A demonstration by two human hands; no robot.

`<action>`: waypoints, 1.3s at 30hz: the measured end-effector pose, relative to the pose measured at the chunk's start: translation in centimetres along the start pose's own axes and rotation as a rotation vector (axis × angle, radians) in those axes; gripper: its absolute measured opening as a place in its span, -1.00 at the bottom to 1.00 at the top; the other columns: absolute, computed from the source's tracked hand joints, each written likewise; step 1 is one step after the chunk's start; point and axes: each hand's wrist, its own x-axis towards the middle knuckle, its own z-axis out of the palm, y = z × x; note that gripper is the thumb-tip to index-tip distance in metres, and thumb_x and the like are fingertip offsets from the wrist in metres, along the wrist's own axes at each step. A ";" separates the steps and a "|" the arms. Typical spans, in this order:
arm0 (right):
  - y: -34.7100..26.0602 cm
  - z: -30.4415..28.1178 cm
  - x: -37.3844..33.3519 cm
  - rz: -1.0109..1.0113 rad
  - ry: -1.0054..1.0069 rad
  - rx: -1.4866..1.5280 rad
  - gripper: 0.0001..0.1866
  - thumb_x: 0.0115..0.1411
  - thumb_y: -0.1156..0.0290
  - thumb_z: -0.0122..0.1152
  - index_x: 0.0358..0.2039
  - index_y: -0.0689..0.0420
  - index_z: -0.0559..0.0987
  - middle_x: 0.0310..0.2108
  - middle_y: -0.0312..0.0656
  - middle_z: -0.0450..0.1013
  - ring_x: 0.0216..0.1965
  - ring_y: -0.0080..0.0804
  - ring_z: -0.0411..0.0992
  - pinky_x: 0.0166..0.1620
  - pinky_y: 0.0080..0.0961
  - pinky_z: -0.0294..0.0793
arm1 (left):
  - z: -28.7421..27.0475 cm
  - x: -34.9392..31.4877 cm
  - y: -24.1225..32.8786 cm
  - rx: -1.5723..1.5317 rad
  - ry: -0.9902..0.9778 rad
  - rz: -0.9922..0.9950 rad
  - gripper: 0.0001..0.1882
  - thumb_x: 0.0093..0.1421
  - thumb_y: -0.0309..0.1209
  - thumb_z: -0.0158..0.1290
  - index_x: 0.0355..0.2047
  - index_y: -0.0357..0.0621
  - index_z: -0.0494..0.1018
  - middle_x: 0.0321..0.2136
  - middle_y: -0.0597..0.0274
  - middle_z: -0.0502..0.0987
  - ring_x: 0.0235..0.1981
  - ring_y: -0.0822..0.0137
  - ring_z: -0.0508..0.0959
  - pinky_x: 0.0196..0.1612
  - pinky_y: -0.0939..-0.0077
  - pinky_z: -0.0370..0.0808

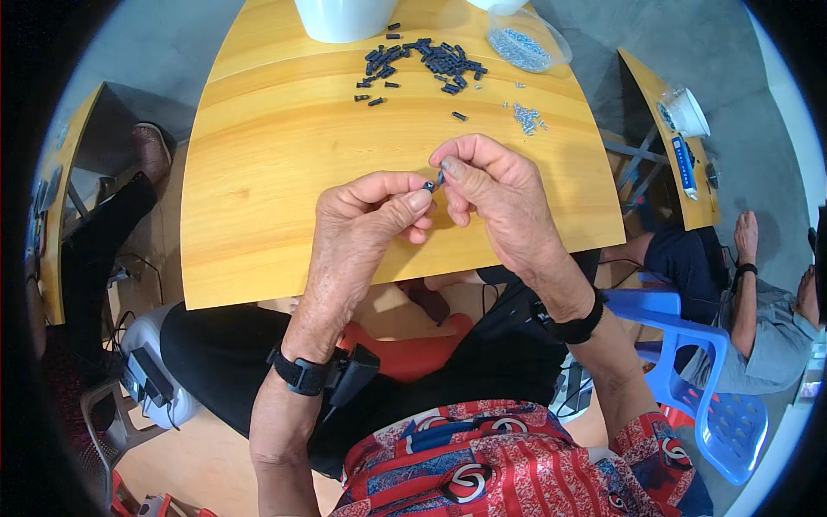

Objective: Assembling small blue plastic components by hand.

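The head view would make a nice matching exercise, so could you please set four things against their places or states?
1. Black pieces
2. Clear bowl
3. Blue chair
4. Left hand

A. Holds many small silvery pieces
B. Pinching a small dark piece
C. Off to the person's right, beside the table
D. Spread loose on the tabletop

Pairs: 1-D, 2-A, 3-C, 4-B
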 end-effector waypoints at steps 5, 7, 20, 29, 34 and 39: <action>0.3 0.6 -0.3 -0.031 0.047 0.030 -0.86 0.24 0.45 0.04 -0.29 0.26 0.47 -0.62 -0.38 0.30 -0.62 -0.70 0.22 -0.56 -0.75 0.21 | -0.2 -0.1 0.0 0.009 0.011 -0.012 -0.86 0.14 -0.50 0.10 -0.29 -0.29 0.54 -0.49 0.19 0.57 -0.52 0.48 0.52 -0.43 0.65 0.49; 0.2 0.7 -0.3 -0.038 0.062 0.024 -0.86 0.23 0.46 0.04 -0.28 0.26 0.48 -0.62 -0.39 0.31 -0.62 -0.71 0.22 -0.56 -0.75 0.22 | -0.2 -0.1 0.1 0.010 0.006 -0.012 -0.86 0.14 -0.50 0.10 -0.29 -0.29 0.54 -0.49 0.19 0.57 -0.52 0.48 0.52 -0.44 0.66 0.49; 0.0 0.6 -0.1 -0.248 0.045 -0.409 -0.91 0.18 0.52 0.06 -0.32 0.24 0.50 -0.54 -0.32 0.41 -0.58 -0.67 0.32 -0.50 -0.70 0.34 | -0.2 -0.2 0.0 0.022 0.007 -0.010 -0.85 0.13 -0.50 0.11 -0.29 -0.30 0.54 -0.49 0.21 0.56 -0.52 0.49 0.51 -0.44 0.66 0.49; 0.3 0.9 -0.3 -0.357 0.066 -0.402 -0.92 0.13 0.61 0.10 -0.35 0.26 0.53 -0.51 -0.30 0.43 -0.51 -0.64 0.38 -0.43 -0.69 0.39 | -0.2 -0.2 -0.1 -0.143 -0.041 -0.076 -0.85 0.13 -0.53 0.11 -0.28 -0.32 0.53 -0.46 0.15 0.58 -0.49 0.49 0.54 -0.41 0.66 0.52; 0.5 0.8 -0.3 -0.378 0.071 -0.362 -0.92 0.13 0.62 0.11 -0.35 0.25 0.55 -0.49 -0.31 0.44 -0.49 -0.65 0.39 -0.42 -0.70 0.40 | 0.0 -0.4 0.1 -0.276 -0.070 -0.147 -0.84 0.12 -0.53 0.11 -0.27 -0.29 0.53 -0.42 0.14 0.59 -0.47 0.47 0.56 -0.41 0.67 0.53; 0.8 0.5 -0.4 -0.412 0.088 -0.352 -0.92 0.12 0.61 0.14 -0.35 0.25 0.56 -0.50 -0.33 0.45 -0.50 -0.66 0.39 -0.42 -0.71 0.41 | 0.4 -0.5 -0.2 -0.300 -0.047 -0.129 -0.84 0.11 -0.53 0.12 -0.27 -0.29 0.53 -0.42 0.14 0.59 -0.47 0.47 0.56 -0.41 0.66 0.53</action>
